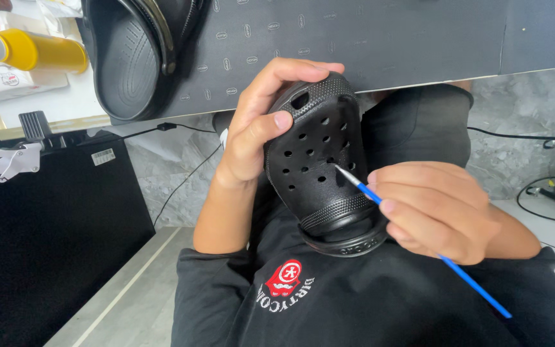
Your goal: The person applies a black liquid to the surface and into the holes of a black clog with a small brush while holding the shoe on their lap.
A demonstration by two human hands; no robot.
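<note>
Gripping black perforated clog at frame centre, left hand clamped on its toe, right hand pinching blue-handled brush, tip touching clog's upper.

Bench at the far side, dark patterned mat spread across it, second black clog lying on the mat's left end, yellow cylinder far left

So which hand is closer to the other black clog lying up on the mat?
Left. The left hand, gripping the held clog, sits just below the second clog. The right hand, holding the blue brush, is lower and farther away.
</note>
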